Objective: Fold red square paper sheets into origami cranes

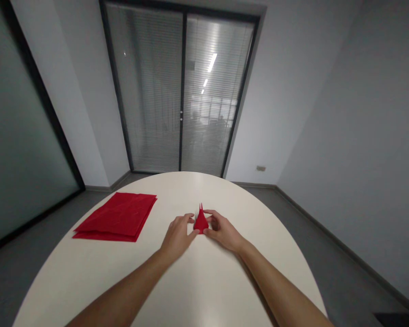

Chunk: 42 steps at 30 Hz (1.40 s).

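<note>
A small piece of folded red paper (201, 221) is between my two hands over the middle of the table. Its base is wide, and two thin points stick up at the far end. My left hand (179, 232) grips its left side, with the thumb at the lower left corner and the fingers bent beside the edge. On the opposite side, my right hand (224, 230) has its thumb at the lower right corner, and its curled fingers touch the right edge. Part of the paper's sides is hidden by my fingertips.
A stack of red paper sheets (117, 217) lies on the left of the round white table (252, 272). Beyond the table's far edge stand a glass door with blinds (150, 91) and grey walls. A wall socket (261, 168) sits low at the right.
</note>
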Tool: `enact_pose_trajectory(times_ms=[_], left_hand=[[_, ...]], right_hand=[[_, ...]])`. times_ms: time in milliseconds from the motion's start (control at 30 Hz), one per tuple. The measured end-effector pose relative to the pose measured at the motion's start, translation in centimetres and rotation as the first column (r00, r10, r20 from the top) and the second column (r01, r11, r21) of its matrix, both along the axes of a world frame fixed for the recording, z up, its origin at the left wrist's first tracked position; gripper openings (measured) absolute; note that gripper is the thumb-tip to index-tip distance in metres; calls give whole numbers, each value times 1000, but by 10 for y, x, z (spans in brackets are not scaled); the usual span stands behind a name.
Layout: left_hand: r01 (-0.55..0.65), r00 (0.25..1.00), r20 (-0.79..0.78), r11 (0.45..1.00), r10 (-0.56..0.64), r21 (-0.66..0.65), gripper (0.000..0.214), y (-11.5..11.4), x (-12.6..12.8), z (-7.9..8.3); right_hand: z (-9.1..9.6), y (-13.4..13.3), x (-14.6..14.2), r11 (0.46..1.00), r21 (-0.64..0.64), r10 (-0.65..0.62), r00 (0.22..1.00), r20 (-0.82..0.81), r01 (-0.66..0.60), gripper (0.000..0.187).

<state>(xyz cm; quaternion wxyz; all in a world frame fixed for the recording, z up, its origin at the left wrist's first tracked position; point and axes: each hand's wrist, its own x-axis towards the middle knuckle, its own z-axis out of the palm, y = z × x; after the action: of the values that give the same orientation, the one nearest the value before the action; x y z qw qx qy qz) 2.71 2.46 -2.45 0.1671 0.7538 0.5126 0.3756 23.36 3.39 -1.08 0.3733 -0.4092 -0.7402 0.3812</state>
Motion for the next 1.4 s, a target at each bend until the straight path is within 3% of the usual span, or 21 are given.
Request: enact_pose_trajectory(times_ms=[200, 433, 633, 933, 1167, 1400], left_hand=[[15, 998, 53, 999, -13, -32, 45, 1, 0, 2], [53, 998, 20, 999, -53, -12, 23, -2, 0, 9], [47, 999, -17, 999, -46, 22, 12, -4, 1, 12], [54, 995, -82, 997, -50, 54, 17, -3, 0, 12], [45, 989, -145, 998, -38, 47, 18, -4, -1, 16], [23, 977, -213, 999, -17, 24, 23, -2, -1, 19]], right_hand=[[2, -1, -2, 1000, 21, 6, 1000, -11, -6, 54], [6, -3, -1, 999, -46, -10, 1000, -26, 8, 28], [12, -3, -2, 989, 92, -129, 983, 129, 117, 9], [10, -1, -3, 968, 236, -153, 945, 288, 84, 10], [19, -4, -1, 919, 381, -83, 896, 436, -100, 22], [18, -6, -7, 916, 401, -192, 867, 460, -10, 23]])
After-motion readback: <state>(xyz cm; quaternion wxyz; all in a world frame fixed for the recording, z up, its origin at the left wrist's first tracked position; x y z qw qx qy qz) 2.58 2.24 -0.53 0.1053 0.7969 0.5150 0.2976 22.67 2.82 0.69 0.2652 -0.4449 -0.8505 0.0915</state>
